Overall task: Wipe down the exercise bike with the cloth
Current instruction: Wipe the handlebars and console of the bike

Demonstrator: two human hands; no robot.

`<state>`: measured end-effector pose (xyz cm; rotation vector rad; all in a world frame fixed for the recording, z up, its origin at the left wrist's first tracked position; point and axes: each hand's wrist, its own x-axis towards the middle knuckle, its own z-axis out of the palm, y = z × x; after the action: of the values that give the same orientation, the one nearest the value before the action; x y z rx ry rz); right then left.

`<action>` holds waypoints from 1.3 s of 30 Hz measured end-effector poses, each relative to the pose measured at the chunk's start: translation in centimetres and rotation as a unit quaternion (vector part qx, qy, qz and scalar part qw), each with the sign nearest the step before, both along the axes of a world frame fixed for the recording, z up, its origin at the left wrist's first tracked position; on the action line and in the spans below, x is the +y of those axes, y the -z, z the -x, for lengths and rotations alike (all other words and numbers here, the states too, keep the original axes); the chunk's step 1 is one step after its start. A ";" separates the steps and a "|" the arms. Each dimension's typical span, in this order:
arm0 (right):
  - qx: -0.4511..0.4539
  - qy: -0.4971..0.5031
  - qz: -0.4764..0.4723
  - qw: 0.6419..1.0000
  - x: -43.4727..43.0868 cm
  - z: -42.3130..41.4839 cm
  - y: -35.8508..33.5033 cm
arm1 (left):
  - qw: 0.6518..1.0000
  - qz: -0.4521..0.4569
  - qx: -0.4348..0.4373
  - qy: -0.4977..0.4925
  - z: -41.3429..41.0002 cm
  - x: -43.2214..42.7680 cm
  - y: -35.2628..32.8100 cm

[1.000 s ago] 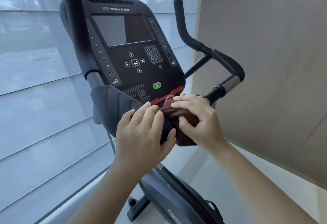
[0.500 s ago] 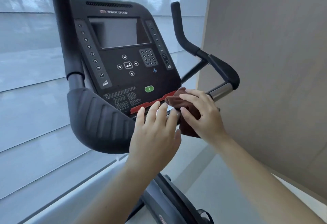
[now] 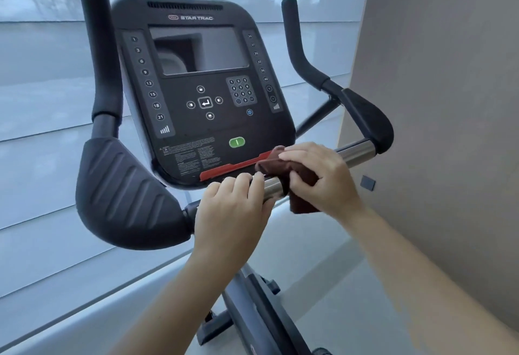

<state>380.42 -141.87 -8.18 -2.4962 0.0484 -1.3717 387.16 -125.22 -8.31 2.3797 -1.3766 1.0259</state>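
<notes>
The exercise bike's black console (image 3: 202,93) faces me, with padded black handlebar grips on both sides. Below it runs a silver metal bar (image 3: 356,152). My right hand (image 3: 320,175) presses a dark brown cloth (image 3: 302,183) around that bar, just under the console's red strip (image 3: 230,169). My left hand (image 3: 233,208) wraps the same bar right beside the cloth, fingers curled over the top. Part of the cloth hangs below the bar.
A large black elbow pad (image 3: 126,194) sticks out at the left, another (image 3: 368,121) at the right. A beige wall (image 3: 449,102) stands close on the right. Windows with blinds fill the background. The bike frame (image 3: 261,312) drops to the floor between my arms.
The view has swung so the console sits more centred. My hands and the cloth have shifted right along the bar, baring some silver metal between them.
</notes>
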 end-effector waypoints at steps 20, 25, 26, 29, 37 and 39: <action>-0.055 0.063 -0.016 0.996 -3.3 1.1 1.0 | 0.998 0.014 0.053 0.030 1.8 -3.6 0.0; -0.009 -0.003 -0.020 1.000 -6.7 1.6 0.1 | 0.998 0.021 0.055 0.036 1.8 -6.1 -0.1; -0.004 0.017 -0.045 0.999 -8.2 2.2 -0.3 | 0.997 0.023 0.058 0.036 1.7 -6.3 -0.2; 0.007 0.073 -0.070 0.995 -10.9 3.5 -0.8 | 0.998 0.019 0.049 0.030 1.6 -6.6 0.0; -0.003 -0.028 -0.018 0.999 -4.9 1.1 0.0 | 0.999 0.038 -0.017 0.006 1.3 -7.0 0.9; 0.013 -0.011 -0.057 0.998 -7.6 1.9 -0.7 | 0.999 0.037 -0.022 0.014 1.2 -6.7 1.0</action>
<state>378.51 -149.44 -7.51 -2.4131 0.1022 -1.2912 385.92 -131.96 -9.33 2.2924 -1.3577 1.1088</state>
